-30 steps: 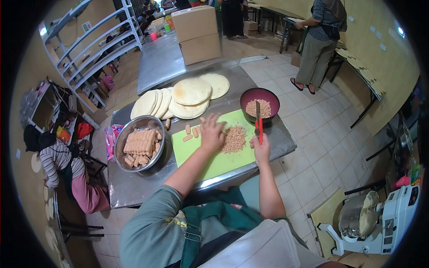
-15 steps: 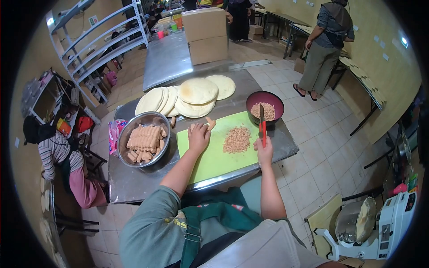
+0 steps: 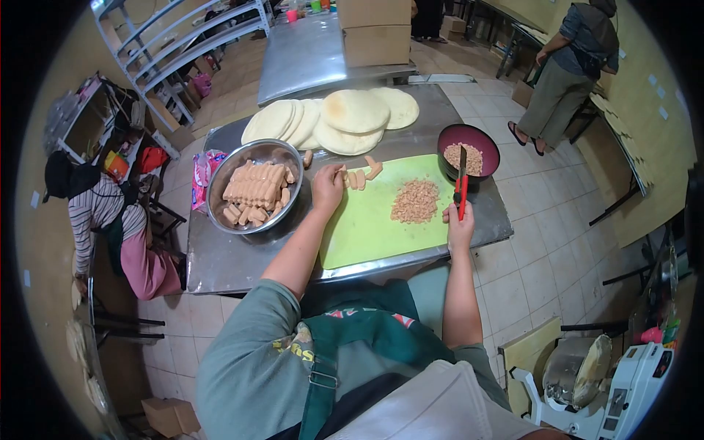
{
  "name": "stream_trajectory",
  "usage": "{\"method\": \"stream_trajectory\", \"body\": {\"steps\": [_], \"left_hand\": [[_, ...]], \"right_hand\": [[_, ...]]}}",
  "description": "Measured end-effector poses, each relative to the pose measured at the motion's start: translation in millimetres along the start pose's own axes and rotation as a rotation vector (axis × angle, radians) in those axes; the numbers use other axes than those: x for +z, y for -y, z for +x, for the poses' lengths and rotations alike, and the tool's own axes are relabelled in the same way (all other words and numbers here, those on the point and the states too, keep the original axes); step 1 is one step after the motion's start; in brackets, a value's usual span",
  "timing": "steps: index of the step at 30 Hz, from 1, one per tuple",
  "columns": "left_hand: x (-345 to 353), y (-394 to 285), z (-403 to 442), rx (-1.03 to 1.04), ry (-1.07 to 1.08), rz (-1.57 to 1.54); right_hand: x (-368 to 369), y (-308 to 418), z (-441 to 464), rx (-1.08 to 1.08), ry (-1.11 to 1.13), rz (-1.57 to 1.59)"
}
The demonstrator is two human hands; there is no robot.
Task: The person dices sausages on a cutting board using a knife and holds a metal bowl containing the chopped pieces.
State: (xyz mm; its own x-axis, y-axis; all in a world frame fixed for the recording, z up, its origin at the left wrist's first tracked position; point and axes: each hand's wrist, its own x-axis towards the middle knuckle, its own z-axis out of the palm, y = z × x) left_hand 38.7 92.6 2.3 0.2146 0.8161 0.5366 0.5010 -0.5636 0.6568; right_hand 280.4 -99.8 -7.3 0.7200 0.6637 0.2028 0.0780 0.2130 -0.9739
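My right hand (image 3: 459, 224) grips the red handle of a knife (image 3: 461, 180), its blade pointing up and away in front of the dark red bowl (image 3: 490, 155). Chopped sausage bits (image 3: 466, 155) lie inside that bowl. At the upper left of the green cutting board (image 3: 359, 242), my left hand (image 3: 328, 189) has its fingers curled and closed on sausage pieces, partly hidden by the hand. Cut sausage pieces (image 3: 357, 180) lie beside the fingertips, with a longer sausage piece (image 3: 373, 169) close by. A pile of diced sausage (image 3: 416, 202) rests on the board's right half.
A steel bowl (image 3: 222, 213) heaped with sausages stands left of the board. Round flat breads (image 3: 356, 111) are stacked at the back of the metal table (image 3: 220, 264). A pink packet (image 3: 205, 177) lies beside the steel bowl. One person (image 3: 570, 81) stands at right, another person (image 3: 117, 220) at left.
My view has shifted, so the table sits higher and further right. My left hand has drawn back from over the sausage, and separate cut pieces now show. The knife remains in my right hand.
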Motion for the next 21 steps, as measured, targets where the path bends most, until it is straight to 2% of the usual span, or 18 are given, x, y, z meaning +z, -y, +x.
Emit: {"method": "stream_trajectory", "body": {"steps": [4,6,7,9,10,14,21], "left_hand": [[2,-8,5,-0.07,0.06,0.045],[3,-21,3,-0.003,0.17,0.272],[4,-27,4,0.004,0.161,0.267],[6,-36,8,0.004,0.356,0.451],[11,-35,9,0.023,0.373,0.499],[20,-35,17,-0.034,0.463,0.533],[15,-34,18,-0.055,0.446,0.483]], "right_hand": [[0,1,0,0.005,0.012,-0.015],[0,-1,0,-0.007,0.005,-0.03],[-1,-3,0,-0.011,-0.001,-0.045],[-2,-3,2,-0.047,0.005,-0.093],[-1,-4,1,-0.043,0.004,-0.089],[0,-1,0,-0.029,0.01,-0.043],[-1,-4,2,-0.013,0.025,-0.009]]}}
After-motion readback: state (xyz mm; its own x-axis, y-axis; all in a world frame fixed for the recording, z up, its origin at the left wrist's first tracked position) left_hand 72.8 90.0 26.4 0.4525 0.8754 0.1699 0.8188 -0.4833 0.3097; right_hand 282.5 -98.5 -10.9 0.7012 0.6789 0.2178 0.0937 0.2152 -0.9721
